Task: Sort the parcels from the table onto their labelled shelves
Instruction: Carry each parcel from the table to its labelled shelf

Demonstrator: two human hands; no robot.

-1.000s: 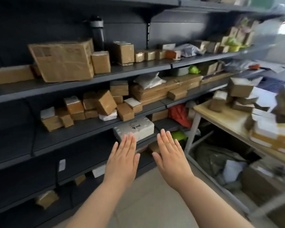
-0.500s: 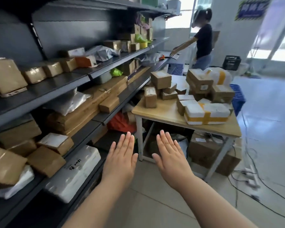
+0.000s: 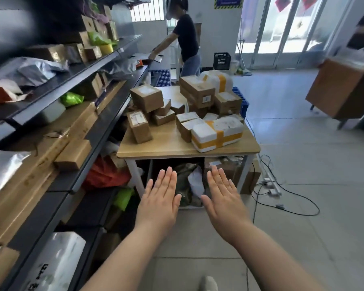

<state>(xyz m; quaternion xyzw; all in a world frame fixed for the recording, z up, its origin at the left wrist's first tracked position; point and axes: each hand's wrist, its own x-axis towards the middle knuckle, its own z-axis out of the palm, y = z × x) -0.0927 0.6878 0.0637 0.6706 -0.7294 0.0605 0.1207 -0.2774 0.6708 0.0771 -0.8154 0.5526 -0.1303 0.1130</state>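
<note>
Swinging round from the racks, the person now faces the light wooden bench [image 3: 166, 144] almost square on. Half a second ago it stood off to the right and farther away, and a second ago only its corner showed past the dark metal shelves [image 3: 105, 127]. The pose of the hands has not changed. The left hand [image 3: 159, 198] and right hand [image 3: 224, 198] are held out flat, palms down, fingers [image 3: 169, 178] straight and close together, holding nothing. They are still short of the bench's near edge.

All the parcels yet to be sorted sit on the bench top. A white foam box banded with yellow tape [image 3: 218, 133] lies at the near right corner. A small brown cardboard carton standing on end [image 3: 139, 127] is near the left edge. Behind them, larger brown cartons with white labels [image 3: 147, 97] are heaped against one another.

The foam box looks light but bulky and easy to dent, and its tape looks slick, so I would take it with both hands under its short ends. The upright carton seems stiff enough for one hand across its narrow sides. The heap behind leans, so pulling a lower box could tip the others.

Another person in a dark top [image 3: 186, 38] works at the far end of the shelves.
</note>
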